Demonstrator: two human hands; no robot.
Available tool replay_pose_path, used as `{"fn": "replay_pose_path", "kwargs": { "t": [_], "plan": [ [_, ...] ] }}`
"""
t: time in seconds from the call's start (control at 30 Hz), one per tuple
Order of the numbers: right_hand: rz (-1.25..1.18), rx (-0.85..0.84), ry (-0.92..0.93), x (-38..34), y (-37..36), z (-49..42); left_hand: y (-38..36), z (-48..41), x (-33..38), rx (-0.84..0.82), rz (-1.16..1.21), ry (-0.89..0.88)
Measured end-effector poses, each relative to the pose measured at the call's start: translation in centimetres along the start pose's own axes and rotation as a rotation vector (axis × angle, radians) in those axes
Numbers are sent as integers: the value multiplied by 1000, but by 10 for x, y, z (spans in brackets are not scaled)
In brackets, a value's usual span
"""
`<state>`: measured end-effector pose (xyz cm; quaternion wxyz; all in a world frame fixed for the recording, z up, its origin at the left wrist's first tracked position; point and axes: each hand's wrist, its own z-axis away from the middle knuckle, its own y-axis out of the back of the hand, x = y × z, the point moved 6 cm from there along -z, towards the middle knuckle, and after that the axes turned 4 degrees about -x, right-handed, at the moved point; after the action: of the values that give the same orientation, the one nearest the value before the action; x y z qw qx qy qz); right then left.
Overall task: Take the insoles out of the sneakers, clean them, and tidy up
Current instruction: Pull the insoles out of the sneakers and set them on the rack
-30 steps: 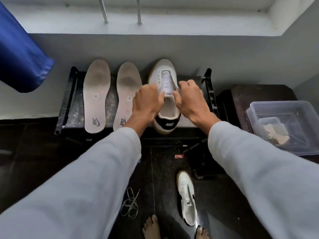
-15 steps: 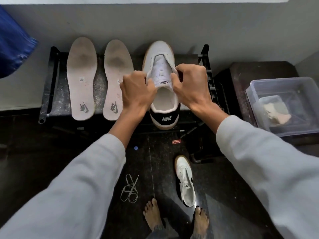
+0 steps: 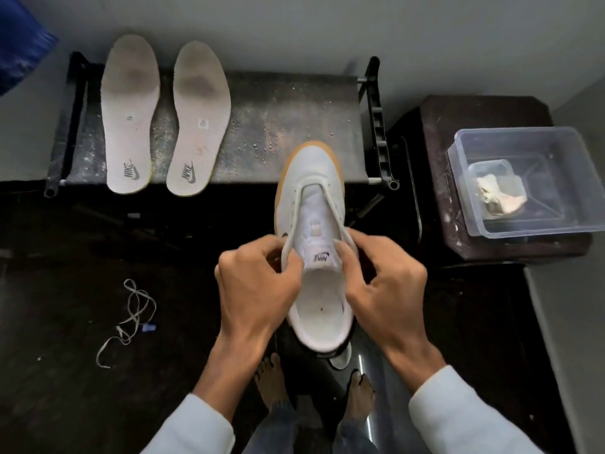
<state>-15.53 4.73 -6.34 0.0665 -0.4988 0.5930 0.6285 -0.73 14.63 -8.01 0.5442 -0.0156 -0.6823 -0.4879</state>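
Note:
A white sneaker (image 3: pixel 314 178) with a tan sole hangs in the air, toe pointing away from me, in front of the black rack (image 3: pixel 294 126). My left hand (image 3: pixel 258 290) grips its left collar edge. My right hand (image 3: pixel 383 283) grips the right edge beside the tongue. The shoe has no lace. Two grey worn insoles (image 3: pixel 129 116) (image 3: pixel 199 119) lie side by side on the rack's left part, heels toward me. The second sneaker (image 3: pixel 340 358) is on the floor, almost wholly hidden under the held one.
A loose white lace (image 3: pixel 131 319) lies on the dark floor at left. A clear plastic box (image 3: pixel 530 178) holding a small tub and a cloth stands on a dark stool (image 3: pixel 484 113) at right. My bare feet (image 3: pixel 271 381) show below. Blue fabric (image 3: pixel 19 37) hangs top left.
Both hands lifted the sneaker off the rack and drew it toward me; it is now held in the air over the floor. The insoles did not move.

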Motion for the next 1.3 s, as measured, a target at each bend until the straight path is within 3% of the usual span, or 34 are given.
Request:
{"fn": "replay_pose_path", "kwargs": {
  "t": [0.4, 0.63, 0.93, 1.3],
  "plan": [
    [-82, -150, -103, 89, -29, 134, -83, 125, -66, -102, -38, 236],
    [-9, -395, -282, 165, -103, 188, -151, 157, -149, -129, 13, 465],
    [176, -646, -372, 280, -220, 209, -268, 161, -283, -205, -55, 704],
    [82, -821, -599, 379, -308, 250, -357, 159, -405, -310, -190, 679]
  ]
}}
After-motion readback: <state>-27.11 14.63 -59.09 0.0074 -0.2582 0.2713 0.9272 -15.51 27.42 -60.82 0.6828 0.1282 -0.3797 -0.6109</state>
